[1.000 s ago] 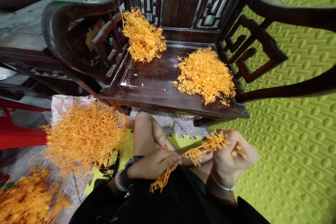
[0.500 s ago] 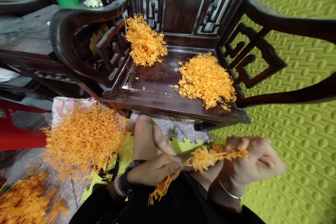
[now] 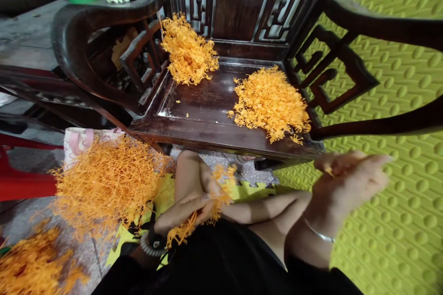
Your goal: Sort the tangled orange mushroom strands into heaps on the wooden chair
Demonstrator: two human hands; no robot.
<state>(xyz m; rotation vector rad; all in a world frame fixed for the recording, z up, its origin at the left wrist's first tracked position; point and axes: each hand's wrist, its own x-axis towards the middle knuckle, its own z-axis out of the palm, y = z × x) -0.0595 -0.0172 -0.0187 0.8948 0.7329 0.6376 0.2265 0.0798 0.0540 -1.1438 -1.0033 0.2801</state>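
My left hand [image 3: 188,209] is closed round a bunch of orange stringy plastic pieces [image 3: 221,189], which sticks out above and below the fingers over my lap. Off to the right, my right hand [image 3: 353,184] is raised and blurred, its fingers curled. A small orange piece [image 3: 328,169] shows at its fingertips; the rest of its grip is hidden. On the wooden chair seat [image 3: 207,106] lie two piles: a looser stringy heap [image 3: 189,53] at the back left and a heap of short curly pieces [image 3: 272,103] at the right.
Left of my knees, a big mound of thin orange strands [image 3: 110,184] rests against a white and pink bag [image 3: 74,147]. Another orange pile [image 3: 38,258] is at the lower left, near a red plastic stool [image 3: 27,170]. Yellow-green foam matting [image 3: 398,239] covers the floor on the right.
The right hand has moved up and right, away from the left hand, and the orange strands no longer stretch between them. My left hand has shifted left with its bunch.
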